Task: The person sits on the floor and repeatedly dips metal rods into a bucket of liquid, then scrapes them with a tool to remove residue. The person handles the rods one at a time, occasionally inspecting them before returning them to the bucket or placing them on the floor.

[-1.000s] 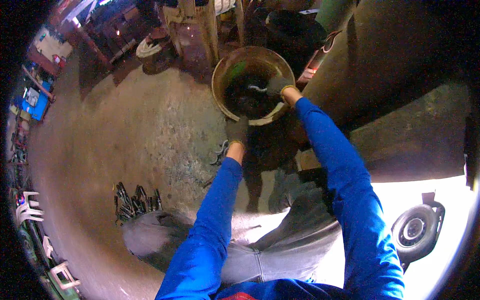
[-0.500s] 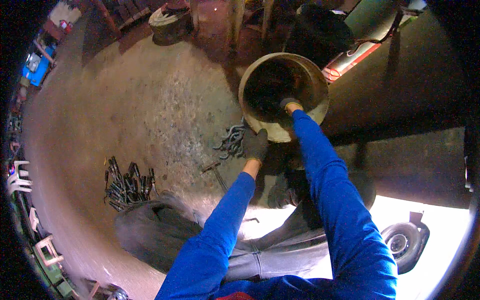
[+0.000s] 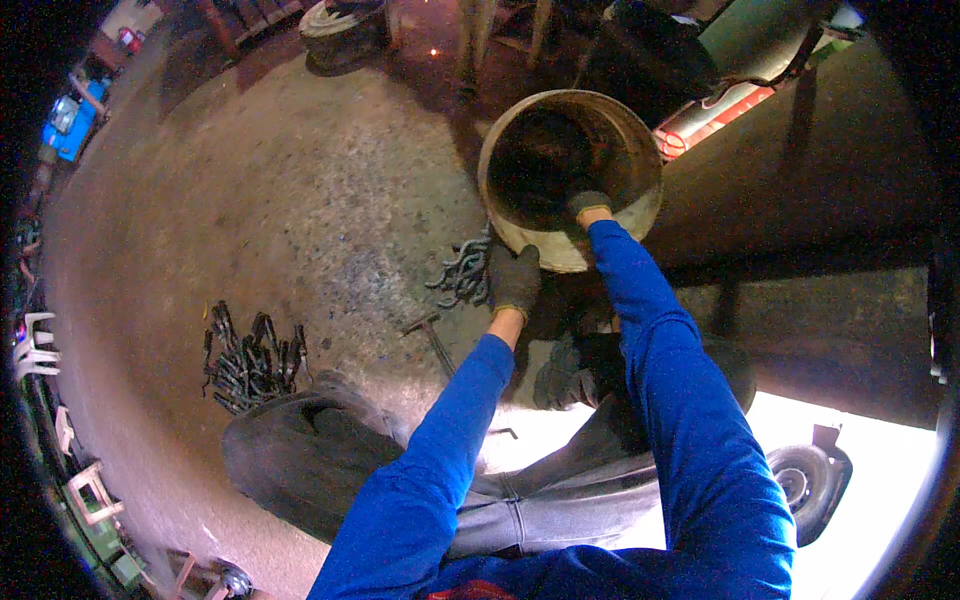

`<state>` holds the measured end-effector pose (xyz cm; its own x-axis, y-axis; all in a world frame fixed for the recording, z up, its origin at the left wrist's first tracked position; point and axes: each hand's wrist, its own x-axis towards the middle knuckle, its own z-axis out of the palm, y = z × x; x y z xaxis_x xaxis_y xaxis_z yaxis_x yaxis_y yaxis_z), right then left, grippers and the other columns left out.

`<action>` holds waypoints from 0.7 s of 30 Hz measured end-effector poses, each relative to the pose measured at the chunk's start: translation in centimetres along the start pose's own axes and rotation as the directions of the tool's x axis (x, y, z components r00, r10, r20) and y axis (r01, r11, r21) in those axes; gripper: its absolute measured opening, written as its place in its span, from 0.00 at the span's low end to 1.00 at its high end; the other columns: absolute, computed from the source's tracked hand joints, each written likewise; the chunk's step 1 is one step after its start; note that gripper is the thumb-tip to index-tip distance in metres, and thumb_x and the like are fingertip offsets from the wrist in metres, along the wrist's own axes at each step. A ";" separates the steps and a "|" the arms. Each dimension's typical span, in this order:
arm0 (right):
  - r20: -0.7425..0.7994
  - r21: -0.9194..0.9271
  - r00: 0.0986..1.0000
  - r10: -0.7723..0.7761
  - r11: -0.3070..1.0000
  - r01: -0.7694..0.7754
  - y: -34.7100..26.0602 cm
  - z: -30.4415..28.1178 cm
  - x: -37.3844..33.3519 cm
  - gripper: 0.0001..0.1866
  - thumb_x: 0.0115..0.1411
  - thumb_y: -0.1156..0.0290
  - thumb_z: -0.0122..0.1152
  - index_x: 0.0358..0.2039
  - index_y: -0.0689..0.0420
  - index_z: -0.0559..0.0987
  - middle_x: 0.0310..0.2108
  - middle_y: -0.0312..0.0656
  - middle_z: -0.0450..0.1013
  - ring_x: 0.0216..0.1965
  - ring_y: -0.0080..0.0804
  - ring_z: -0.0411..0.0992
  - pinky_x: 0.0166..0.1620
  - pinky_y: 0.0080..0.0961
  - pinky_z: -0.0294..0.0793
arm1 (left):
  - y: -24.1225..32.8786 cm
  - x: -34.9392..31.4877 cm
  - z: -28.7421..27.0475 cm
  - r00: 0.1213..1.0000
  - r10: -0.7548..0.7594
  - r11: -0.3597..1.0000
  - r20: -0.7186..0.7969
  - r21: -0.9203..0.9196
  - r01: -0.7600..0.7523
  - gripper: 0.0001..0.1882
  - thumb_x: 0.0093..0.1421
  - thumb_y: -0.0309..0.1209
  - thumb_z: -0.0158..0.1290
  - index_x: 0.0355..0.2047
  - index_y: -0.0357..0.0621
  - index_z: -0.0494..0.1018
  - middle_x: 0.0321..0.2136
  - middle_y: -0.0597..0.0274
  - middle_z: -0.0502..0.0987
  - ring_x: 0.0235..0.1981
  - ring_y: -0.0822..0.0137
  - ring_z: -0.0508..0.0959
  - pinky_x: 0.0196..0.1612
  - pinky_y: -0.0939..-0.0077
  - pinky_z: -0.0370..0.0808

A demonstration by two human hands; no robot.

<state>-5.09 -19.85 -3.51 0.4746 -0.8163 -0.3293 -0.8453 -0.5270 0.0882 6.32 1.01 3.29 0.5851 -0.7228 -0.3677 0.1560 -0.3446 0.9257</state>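
Note:
A round, pale-rimmed bucket (image 3: 640, 215) is tilted with its mouth toward me, dark inside. My left hand (image 3: 515, 280), in a dark glove, grips its near-left rim, the thumb over the edge. Inside the mouth is my gloved right hand (image 3: 590, 203); its fingers are lost in the dark, so what they hold cannot be seen. Beside my left hand lies a small heap of bent grey metal pieces (image 3: 465, 272). A T-shaped tool, perhaps a hammer (image 3: 437, 346), rests on the floor nearer to me.
A pile of dark metal pieces (image 3: 255, 365) lies left, by my knee (image 3: 290, 430). A tyre-like ring (image 3: 342, 35) stands at the back. To the right is a large dark panel (image 3: 810, 200); a wheel (image 3: 798, 485) shows low on the right. Plastic chairs (image 3: 37, 345) line the far left.
The bucket has shifted slightly up in view, its mouth showing a little more. Both hands remain at it, the left on the rim and the right inside.

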 end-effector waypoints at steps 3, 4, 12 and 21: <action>0.020 -0.079 1.000 -0.015 0.997 0.017 0.3 1.0 0.7 0.19 0.59 0.62 0.42 0.44 0.52 0.78 0.47 0.48 0.73 0.48 0.49 0.71 0.51 0.45 0.69 | -1.5 0.6 0.5 0.994 0.093 0.996 -0.050 0.015 -0.092 0.27 0.50 0.34 0.53 0.48 0.29 0.65 0.46 0.39 0.72 0.48 0.44 0.71 0.51 0.61 0.66; 0.051 -0.113 0.999 0.010 0.994 -0.005 0.9 1.5 1.1 0.20 0.59 0.61 0.41 0.46 0.51 0.78 0.49 0.48 0.72 0.50 0.49 0.70 0.52 0.45 0.68 | -1.6 0.4 0.9 0.987 0.149 0.988 -0.064 0.033 -0.148 0.27 0.50 0.35 0.53 0.48 0.29 0.65 0.46 0.39 0.72 0.48 0.44 0.71 0.51 0.61 0.66; -0.109 0.057 0.994 -0.030 0.998 0.036 0.8 3.7 1.8 0.20 0.59 0.63 0.42 0.47 0.55 0.76 0.50 0.50 0.70 0.50 0.48 0.69 0.53 0.43 0.69 | -0.1 -0.5 0.2 0.985 0.121 0.989 -0.124 0.095 -0.109 0.25 0.50 0.36 0.53 0.44 0.28 0.67 0.43 0.33 0.72 0.46 0.41 0.72 0.48 0.57 0.67; 0.333 0.141 0.926 0.180 0.961 -0.238 1.5 0.9 2.4 0.23 0.61 0.58 0.42 0.51 0.54 0.75 0.52 0.49 0.70 0.53 0.47 0.68 0.57 0.41 0.63 | 1.0 -0.8 0.0 1.000 -0.021 0.999 -0.006 0.024 0.021 0.27 0.50 0.36 0.53 0.46 0.26 0.66 0.45 0.34 0.71 0.49 0.41 0.71 0.51 0.59 0.66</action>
<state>-5.42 -22.43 -4.99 0.2055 -0.7719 -0.6016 -0.9597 -0.2793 0.0304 6.02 1.24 4.52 0.5868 -0.7115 -0.3865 0.1495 -0.3740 0.9153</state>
